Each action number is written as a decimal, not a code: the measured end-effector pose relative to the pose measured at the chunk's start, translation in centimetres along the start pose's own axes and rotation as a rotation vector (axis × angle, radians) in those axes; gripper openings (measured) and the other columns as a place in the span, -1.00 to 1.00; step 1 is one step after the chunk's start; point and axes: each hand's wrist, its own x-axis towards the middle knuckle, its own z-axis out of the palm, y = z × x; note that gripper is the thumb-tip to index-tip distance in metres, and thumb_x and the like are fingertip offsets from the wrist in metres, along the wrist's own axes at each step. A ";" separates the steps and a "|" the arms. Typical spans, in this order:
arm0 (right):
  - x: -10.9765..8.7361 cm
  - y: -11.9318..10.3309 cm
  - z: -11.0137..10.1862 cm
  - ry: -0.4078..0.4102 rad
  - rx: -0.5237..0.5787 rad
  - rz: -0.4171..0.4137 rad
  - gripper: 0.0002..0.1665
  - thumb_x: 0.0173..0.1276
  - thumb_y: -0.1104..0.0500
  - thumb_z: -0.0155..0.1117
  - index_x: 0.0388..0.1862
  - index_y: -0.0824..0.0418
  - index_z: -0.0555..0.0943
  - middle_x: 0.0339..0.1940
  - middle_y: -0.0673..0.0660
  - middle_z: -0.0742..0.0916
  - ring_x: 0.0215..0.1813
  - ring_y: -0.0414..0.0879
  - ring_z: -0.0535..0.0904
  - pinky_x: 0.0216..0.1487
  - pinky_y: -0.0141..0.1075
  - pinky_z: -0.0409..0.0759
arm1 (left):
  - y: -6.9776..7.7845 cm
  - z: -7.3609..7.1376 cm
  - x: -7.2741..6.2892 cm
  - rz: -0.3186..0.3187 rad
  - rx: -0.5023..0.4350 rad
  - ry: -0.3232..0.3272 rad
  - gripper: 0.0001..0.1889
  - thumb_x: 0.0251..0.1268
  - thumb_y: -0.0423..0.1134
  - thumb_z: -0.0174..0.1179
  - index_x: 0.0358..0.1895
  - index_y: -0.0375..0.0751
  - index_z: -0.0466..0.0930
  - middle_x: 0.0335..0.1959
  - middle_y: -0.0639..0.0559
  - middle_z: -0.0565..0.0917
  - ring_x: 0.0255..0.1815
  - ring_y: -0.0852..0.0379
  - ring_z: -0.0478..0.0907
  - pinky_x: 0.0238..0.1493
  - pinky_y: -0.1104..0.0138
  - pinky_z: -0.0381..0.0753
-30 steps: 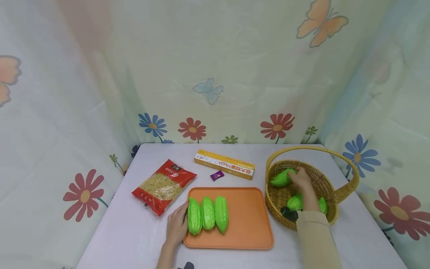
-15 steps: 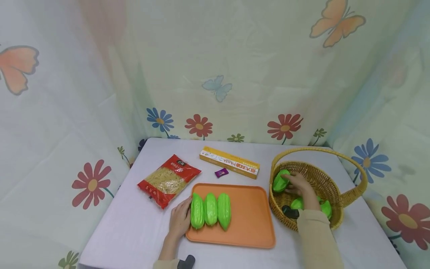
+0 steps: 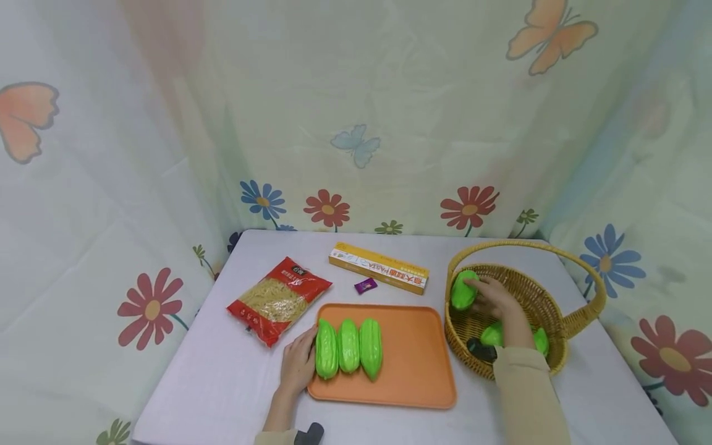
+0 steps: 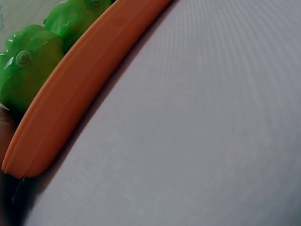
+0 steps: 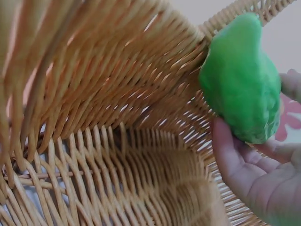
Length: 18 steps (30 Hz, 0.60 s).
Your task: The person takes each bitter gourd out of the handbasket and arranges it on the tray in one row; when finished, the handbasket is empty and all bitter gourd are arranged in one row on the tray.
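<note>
My right hand point(image 3: 494, 298) grips a bright green toy bitter melon point(image 5: 242, 80) at the left wall of the wicker basket point(image 3: 547, 290). In the right wrist view its fingers and thumb lie on either side of the melon's lower end. My left hand point(image 3: 298, 361) rests at the left rim of the orange tray point(image 3: 414, 358), beside the leftmost melon point(image 3: 326, 349); most of it is outside the left wrist view. Two more melons stand in line to the right, the middle one point(image 3: 348, 346) and the right one point(image 3: 370, 348). Other green melons point(image 3: 492, 334) lie low in the basket, partly hidden by my right arm.
A red bag of pasta point(image 3: 280, 298) lies left of the tray. Behind the tray are a small purple packet point(image 3: 365, 285) and a long yellow-and-white pasta box point(image 3: 379, 267). The basket's tall handle point(image 3: 589, 309) arches over its opening. A flowered curtain surrounds the table.
The head view has shifted slightly. My right hand has turned the melon more upright against the basket's left side and raised it slightly. The left hand stays by the tray's rim.
</note>
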 end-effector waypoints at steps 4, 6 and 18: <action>-0.8 -0.9 0.3 -0.013 0.023 -0.041 0.09 0.36 -0.11 0.02 0.40 0.33 -0.47 0.41 0.46 -0.11 0.36 0.34 0.01 0.01 -0.20 0.52 | -0.1 0.1 0.0 -0.022 0.003 -0.013 -0.57 0.34 -0.31 -0.03 0.28 -0.12 0.35 0.23 0.03 0.43 0.24 0.03 0.31 0.17 0.09 0.20; -1.3 -1.3 0.4 -0.015 0.034 -0.058 0.09 0.36 -0.11 0.02 0.40 0.32 -0.48 0.42 0.45 -0.14 0.37 0.35 -0.01 0.01 -0.23 0.52 | -0.1 0.2 0.0 -0.033 -0.004 -0.019 -0.57 0.35 -0.30 -0.03 0.29 -0.11 0.34 0.24 0.04 0.42 0.25 0.04 0.30 0.18 0.10 0.19; -3.9 -2.3 1.9 -0.006 0.004 -0.168 0.01 0.38 -0.13 -0.04 0.43 0.34 -0.35 0.34 0.45 0.10 0.16 0.13 0.37 -0.06 -0.31 0.52 | 0.0 0.0 -0.1 -0.015 0.002 -0.009 -0.57 0.31 -0.32 0.01 0.26 -0.16 0.37 0.23 0.00 0.43 0.23 0.00 0.32 0.16 0.07 0.21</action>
